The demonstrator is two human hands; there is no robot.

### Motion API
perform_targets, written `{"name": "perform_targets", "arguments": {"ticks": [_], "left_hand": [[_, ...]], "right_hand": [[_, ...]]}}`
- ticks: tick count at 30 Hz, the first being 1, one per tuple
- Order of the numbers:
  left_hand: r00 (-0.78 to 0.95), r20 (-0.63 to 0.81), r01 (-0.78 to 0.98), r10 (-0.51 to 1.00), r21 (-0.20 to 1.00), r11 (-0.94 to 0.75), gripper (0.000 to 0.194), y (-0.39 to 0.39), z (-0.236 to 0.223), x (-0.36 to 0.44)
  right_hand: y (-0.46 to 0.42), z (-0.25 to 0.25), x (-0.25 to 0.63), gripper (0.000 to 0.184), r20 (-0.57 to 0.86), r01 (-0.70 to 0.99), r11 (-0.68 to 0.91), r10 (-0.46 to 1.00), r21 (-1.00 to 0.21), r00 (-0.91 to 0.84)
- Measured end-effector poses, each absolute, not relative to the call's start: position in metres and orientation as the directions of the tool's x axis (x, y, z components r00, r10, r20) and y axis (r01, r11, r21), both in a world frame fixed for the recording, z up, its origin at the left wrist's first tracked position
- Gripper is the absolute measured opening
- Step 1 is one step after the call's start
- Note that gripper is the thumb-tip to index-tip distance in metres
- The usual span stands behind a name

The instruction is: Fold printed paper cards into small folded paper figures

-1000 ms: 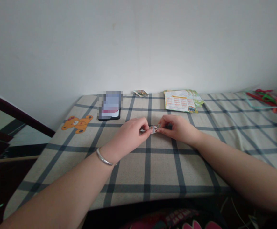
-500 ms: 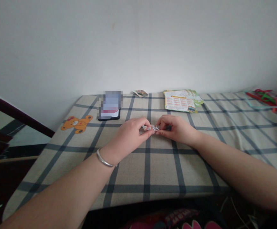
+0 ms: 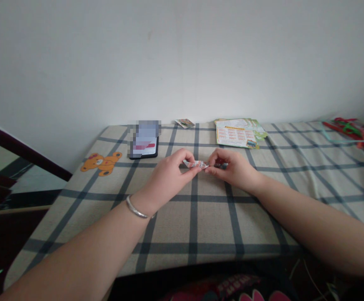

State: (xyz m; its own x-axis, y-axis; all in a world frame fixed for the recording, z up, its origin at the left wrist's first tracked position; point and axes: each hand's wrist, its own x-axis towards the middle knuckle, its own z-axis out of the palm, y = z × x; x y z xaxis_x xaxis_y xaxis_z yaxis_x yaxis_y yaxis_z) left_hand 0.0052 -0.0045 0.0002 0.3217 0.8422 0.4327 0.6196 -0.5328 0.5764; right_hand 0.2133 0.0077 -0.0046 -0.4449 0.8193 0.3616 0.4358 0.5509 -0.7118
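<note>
Between my two hands is a small piece of folded, printed paper [image 3: 200, 163], whitish with reddish marks. My left hand [image 3: 173, 173], with a silver bangle on its wrist, pinches the paper's left part between thumb and fingers. Thumb and fingertips of my right hand [image 3: 232, 168] close on its right end. The fingers cover much of the paper, so its full shape is hidden. Both hands are just above the checked tablecloth [image 3: 210, 225], near the middle of the table.
Behind my left hand lies a phone [image 3: 144, 142], partly blurred. A small folded paper piece [image 3: 185, 123] rests by the wall. Printed sheets [image 3: 237, 133] are stacked at the back right. Coloured ribbons [image 3: 354, 131] lie far right; a bear picture [image 3: 102, 163] is at left.
Both hands have shifted slightly, the left a little to the left and up. More of the paper's printed surface shows between them.
</note>
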Motion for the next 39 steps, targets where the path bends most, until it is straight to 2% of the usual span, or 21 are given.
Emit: {"name": "perform_targets", "arguments": {"ticks": [6,10,13,17,29,33,39], "left_hand": [[0.347,0.397,0.623,0.85,0.58,-0.525,0.014,-0.004,0.0002,0.0046],[0.419,0.393,0.595,0.818,0.562,-0.575,0.008,-0.0044,0.0002,0.0041],[0.434,0.423,0.578,0.795,0.546,-0.606,0.013,-0.0051,0.0009,0.0041],[0.444,0.435,0.589,0.783,0.517,-0.621,0.019,-0.0068,0.0036,0.0047],[0.438,0.466,0.582,0.769,0.505,-0.637,0.019,-0.0062,0.0034,0.0046],[0.429,0.45,0.606,0.783,0.499,-0.619,0.017,-0.0045,0.002,0.0042],[0.434,0.448,0.608,0.781,0.494,-0.621,0.018,-0.0052,0.0007,0.0047]], "right_hand": [[0.0056,-0.0027,0.214,0.01,0.392,0.438,0.612,0.776,-0.659,-0.495],[0.0018,0.001,0.2157,0.009,0.461,0.524,0.675,0.738,-0.519,-0.493],[-0.0003,0.003,0.2174,0.006,0.489,0.589,0.697,0.712,-0.409,-0.504],[-0.0008,0.0035,0.2178,0.003,0.517,0.598,0.73,0.67,-0.33,-0.532],[-0.0009,0.0022,0.2172,0.009,0.553,0.61,0.75,0.631,-0.256,-0.544],[0.0004,0.0015,0.2179,0.008,0.547,0.602,0.755,0.629,-0.26,-0.553],[0.0012,0.0036,0.2175,0.017,0.532,0.564,0.775,0.617,-0.285,-0.58]]}}
